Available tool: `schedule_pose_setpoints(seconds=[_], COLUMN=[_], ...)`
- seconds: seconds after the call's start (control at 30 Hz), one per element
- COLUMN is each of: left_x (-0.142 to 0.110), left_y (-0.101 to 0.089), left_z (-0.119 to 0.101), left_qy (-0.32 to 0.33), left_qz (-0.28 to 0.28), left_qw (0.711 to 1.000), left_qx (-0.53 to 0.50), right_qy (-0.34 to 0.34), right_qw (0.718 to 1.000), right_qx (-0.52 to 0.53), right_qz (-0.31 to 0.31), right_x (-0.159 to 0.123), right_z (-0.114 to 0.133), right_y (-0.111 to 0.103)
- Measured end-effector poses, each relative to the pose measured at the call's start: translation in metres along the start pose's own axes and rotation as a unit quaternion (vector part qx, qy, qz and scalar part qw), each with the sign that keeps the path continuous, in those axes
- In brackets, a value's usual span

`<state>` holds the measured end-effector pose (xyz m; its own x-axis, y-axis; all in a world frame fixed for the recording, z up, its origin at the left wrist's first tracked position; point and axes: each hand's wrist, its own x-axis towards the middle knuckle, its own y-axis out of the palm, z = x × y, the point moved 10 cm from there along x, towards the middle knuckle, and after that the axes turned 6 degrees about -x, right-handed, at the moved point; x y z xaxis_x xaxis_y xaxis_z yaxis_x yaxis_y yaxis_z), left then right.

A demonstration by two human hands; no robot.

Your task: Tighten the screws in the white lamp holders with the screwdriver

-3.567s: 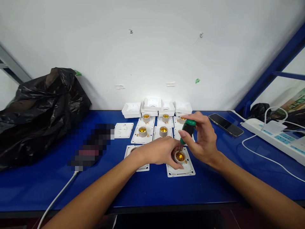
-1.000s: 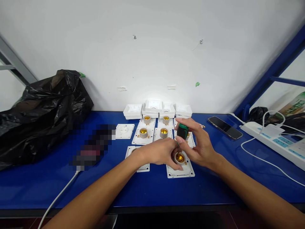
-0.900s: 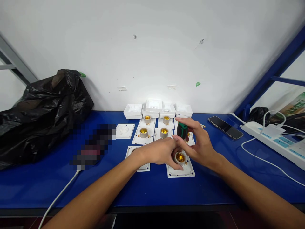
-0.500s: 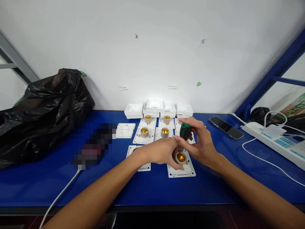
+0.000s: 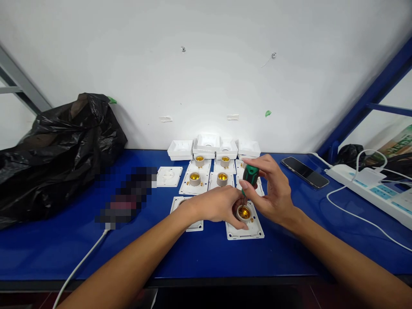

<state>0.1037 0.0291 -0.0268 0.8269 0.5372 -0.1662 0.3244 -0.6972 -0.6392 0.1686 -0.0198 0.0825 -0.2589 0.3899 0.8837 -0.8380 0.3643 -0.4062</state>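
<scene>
While the left hand [image 5: 222, 204] bends over the lower centre of the frame, its fingers [image 5: 238, 223] clasp a pale lamp socket [image 5: 243, 213] with a brass-coloured lining, the thumb along the near side and the rest curled behind, partly out of sight. The socket stands upright on a white square base plate [image 5: 249, 233], which lies flat on the blue desk [image 5: 238, 262].

Just to the right, the right hand [image 5: 270, 186] pinches the green-and-black handle of a screwdriver [image 5: 251, 174] between thumb and fingertips. Its shaft points down to the far-left part of the socket's mouth; from here I cannot tell what the tip meets.

The left wrist lies across my view of another base plate, the front-left plate [image 5: 195, 225], and the right hand hides much of the plates behind it. Beyond the hands, at the centre of the frame, more lamp sockets [image 5: 195, 179] sit on their plates in two rows, and white shallow housings [image 5: 180, 150] line the foot of the wall [image 5: 206, 68].

A smartphone [image 5: 305, 172] and a white power strip [image 5: 373, 185] lie at the right, well apart from the work. A black plastic bag [image 5: 64, 150] fills the left of the frame; between it and the plates lies something pixelated [image 5: 125, 204].
</scene>
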Motion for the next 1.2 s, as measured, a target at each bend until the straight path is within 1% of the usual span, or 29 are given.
schedule_pose_setpoints(seconds=[0.1, 0.23, 0.37, 0.53, 0.73, 0.9, 1.1, 1.2], left_x=[0.000, 0.000, 0.000, 0.000, -0.001, -0.001, 0.000, 0.000], left_y=[0.001, 0.001, 0.000, 0.000, -0.001, -0.002, 0.000, 0.001], left_z=[-0.001, -0.001, -0.001, -0.003, -0.006, -0.007, -0.008, -0.008], left_qy=[0.001, 0.004, 0.009, 0.004, 0.010, 0.017, 0.020, 0.024], left_qz=[0.007, 0.006, 0.003, 0.009, 0.010, 0.004, 0.019, 0.018], left_qw=[1.000, 1.000, 1.000, 1.000, 1.000, 1.000, 1.000, 1.000], left_qx=[-0.006, -0.011, -0.007, -0.013, 0.000, 0.017, -0.008, -0.008], right_qy=[-0.004, -0.007, 0.009, 0.022, 0.006, 0.022, 0.040, 0.035], right_qw=[1.000, 1.000, 1.000, 1.000, 0.999, 0.999, 0.998, 0.998], right_qx=[-0.006, 0.006, 0.013, 0.014, 0.021, 0.017, 0.026, 0.020], right_qz=[-0.019, -0.011, -0.008, -0.013, -0.033, -0.043, -0.048, -0.050], right_x=[0.000, 0.000, -0.001, -0.002, -0.003, -0.003, -0.005, -0.006], right_z=[-0.002, -0.002, -0.005, -0.009, -0.009, -0.014, -0.018, -0.018], right_y=[-0.003, -0.002, -0.002, -0.004, -0.008, -0.009, -0.008, -0.008])
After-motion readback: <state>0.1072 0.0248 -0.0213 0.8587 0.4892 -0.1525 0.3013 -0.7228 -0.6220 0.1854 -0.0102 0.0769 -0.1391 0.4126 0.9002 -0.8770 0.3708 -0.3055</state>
